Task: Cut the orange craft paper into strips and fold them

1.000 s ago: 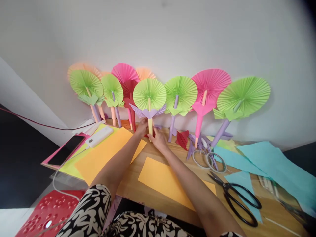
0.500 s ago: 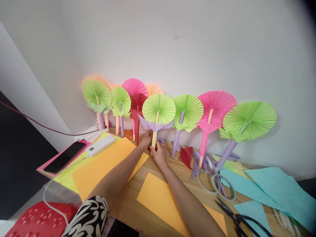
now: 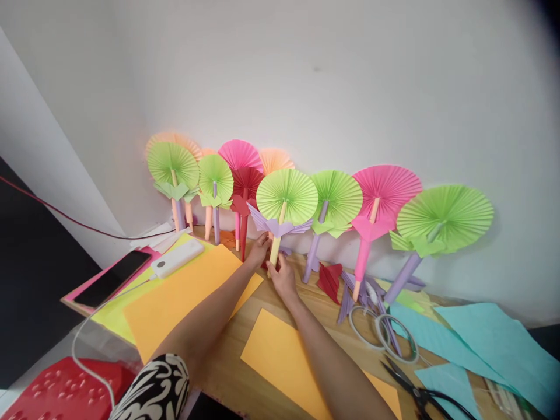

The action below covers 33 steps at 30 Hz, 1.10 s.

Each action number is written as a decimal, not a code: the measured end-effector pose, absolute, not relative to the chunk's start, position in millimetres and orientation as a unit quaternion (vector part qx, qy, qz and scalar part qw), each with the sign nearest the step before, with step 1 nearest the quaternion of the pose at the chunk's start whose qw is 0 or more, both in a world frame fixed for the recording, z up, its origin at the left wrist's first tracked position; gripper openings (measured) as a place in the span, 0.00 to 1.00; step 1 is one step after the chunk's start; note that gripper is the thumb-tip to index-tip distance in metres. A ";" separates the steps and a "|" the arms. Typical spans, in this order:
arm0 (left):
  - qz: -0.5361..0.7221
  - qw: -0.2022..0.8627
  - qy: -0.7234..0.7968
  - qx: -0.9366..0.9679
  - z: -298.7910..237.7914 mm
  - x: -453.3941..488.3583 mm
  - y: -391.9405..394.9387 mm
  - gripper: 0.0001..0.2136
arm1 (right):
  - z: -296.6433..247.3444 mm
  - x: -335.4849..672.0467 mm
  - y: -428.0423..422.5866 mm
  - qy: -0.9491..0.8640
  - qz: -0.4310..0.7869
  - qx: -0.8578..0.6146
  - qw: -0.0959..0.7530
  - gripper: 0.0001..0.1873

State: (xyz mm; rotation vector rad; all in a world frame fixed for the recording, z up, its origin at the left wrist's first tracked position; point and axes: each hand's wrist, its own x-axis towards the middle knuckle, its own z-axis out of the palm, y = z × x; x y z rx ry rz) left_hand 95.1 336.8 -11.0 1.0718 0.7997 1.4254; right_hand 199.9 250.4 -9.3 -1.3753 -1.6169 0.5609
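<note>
My right hand (image 3: 284, 276) is closed around the lower end of the pale yellow handle of a green pleated paper fan (image 3: 286, 191). The fan stands nearly upright, leaning a little right, with a lilac paper heart with wings (image 3: 280, 227) below its disc. My left hand (image 3: 259, 252) is just left of that handle, fingers curled in behind it. Its fingertips are partly hidden, beside a peach-coloured stick under a peach paper fan (image 3: 276, 161); what they grip is unclear. To the right, another green fan (image 3: 336, 195) with a lilac handle leans against the wall.
Pink (image 3: 387, 189) and green fans (image 3: 446, 216) lean farther right, more fans at left. On the wooden table lie a red folded paper (image 3: 330, 281), tape rolls (image 3: 400, 338), black scissors (image 3: 420, 391), blue paper (image 3: 503, 338), orange sheets (image 3: 280, 356), a phone (image 3: 112, 279) and a white power bank (image 3: 179, 259).
The green fan in my right hand has shifted slightly right and tilts a bit more. My left hand stays close behind its handle. The whole view has moved slightly.
</note>
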 end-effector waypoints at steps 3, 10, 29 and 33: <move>0.602 0.559 0.334 0.462 -10.9 94.9 334.4 0.18 | -8.7 199.7 249.5 -0.654 0.237 -0.550 0.463 0.15; 0.600 0.551 0.341 0.470 -9.8 90.5 334.4 0.19 | -6.3 199.7 246.5 -0.648 0.232 -0.545 0.479 0.14; 0.607 0.537 0.356 0.466 -14.6 93.1 335.6 0.20 | -11.0 204.1 251.3 -0.640 0.247 -0.550 0.476 0.20; 0.601 0.545 0.363 0.459 -13.0 86.5 328.9 0.25 | -13.3 204.3 252.9 -0.638 0.245 -0.554 0.475 0.20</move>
